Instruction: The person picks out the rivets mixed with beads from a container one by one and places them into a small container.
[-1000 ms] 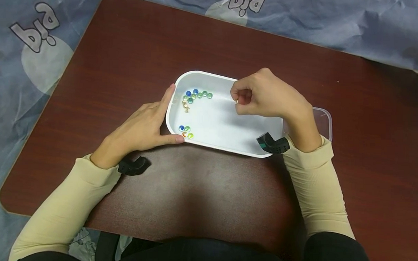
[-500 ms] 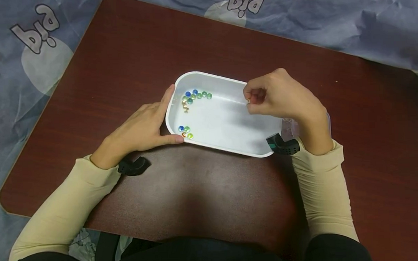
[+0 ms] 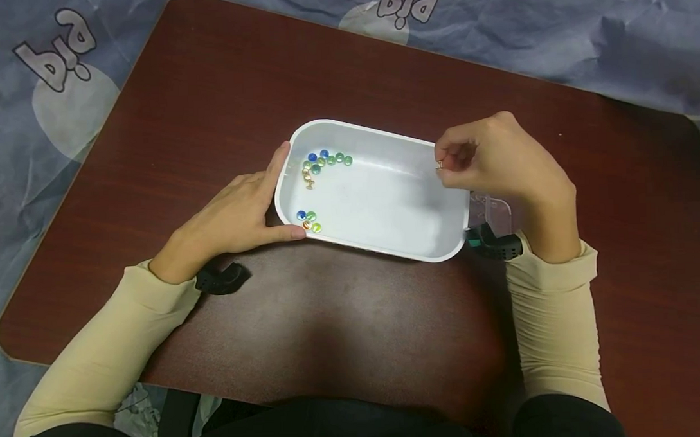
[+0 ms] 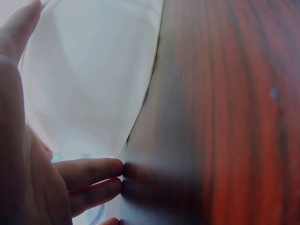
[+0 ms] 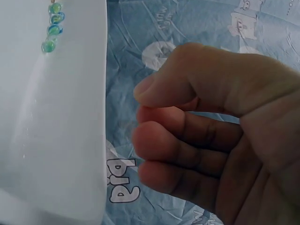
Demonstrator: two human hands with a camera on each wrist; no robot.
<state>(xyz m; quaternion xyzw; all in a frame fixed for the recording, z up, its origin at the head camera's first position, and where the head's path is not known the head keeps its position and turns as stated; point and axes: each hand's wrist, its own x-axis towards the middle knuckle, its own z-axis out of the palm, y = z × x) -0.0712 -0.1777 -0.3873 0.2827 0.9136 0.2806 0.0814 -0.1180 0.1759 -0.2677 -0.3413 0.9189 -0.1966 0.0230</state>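
Note:
My right hand (image 3: 495, 152) is over the right end of a white tray (image 3: 380, 240), pinching a small gold stud-like piece (image 3: 439, 165) between thumb and index finger. In the right wrist view the thumb (image 5: 157, 89) and curled fingers hide that piece. My left hand (image 3: 234, 213) rests with extended fingers against the tray's left end, its thumb along the near rim. Inside the tray, green and blue glass marbles (image 3: 331, 160) form a curved row at the far left, with small gold pieces (image 3: 309, 180) at its end. Several more marbles (image 3: 311, 216) cluster in the near left corner.
A clear plastic box (image 3: 496, 214) stands against the tray's right end, partly behind the right wrist. The brown table (image 3: 353, 321) extends around the tray, and a blue printed cloth (image 3: 493, 20) lies beyond its far edge.
My right hand has moved right across the tray, still pinching the gold piece, and more of the tray's far rim shows. The left hand and the marbles stay in place.

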